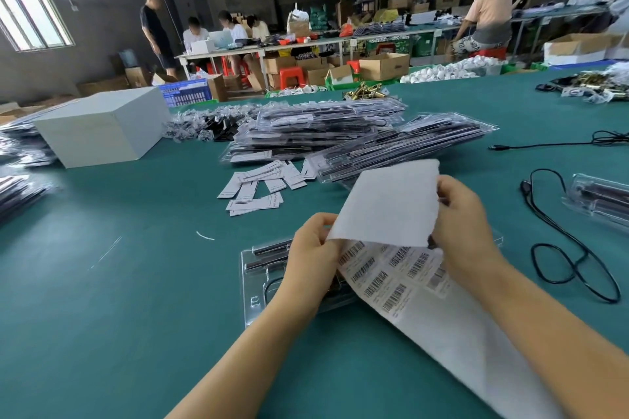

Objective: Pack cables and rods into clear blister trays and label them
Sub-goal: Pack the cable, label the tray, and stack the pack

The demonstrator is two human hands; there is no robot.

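A long sheet of barcode labels (391, 277) is held up in front of the person, its top part folded back so the blank white backing faces the camera, while the rest trails down and to the right across the green surface (136, 282). Rows of printed barcodes show just below the fold. The left hand (315, 255) pinches the sheet at the lower left of the fold, thumb on top and fingers curled beneath. The right hand (466, 214) grips the sheet's right edge, fingers curled around it near the upper corner.

Directly under the hands lies a clear blister tray (258, 282), flat on the surface, with black rods (270, 247) seated in its upper slots and a dark cable loop partly visible in a lower recess; much of the tray is hidden by the left hand and the sheet.

Beyond the hands, a scatter of small white paper cards (258, 189) lies on the surface, and behind them a pile of filled blister packs (323, 133) leans in loose layers. To the left stands a white box (105, 127), with more packs stacked at the far left edge. To the right, a black cable (571, 258) loops loosely, near another filled tray (602, 201) at the right edge. Small bagged parts (204, 126) are heaped beyond the pile.
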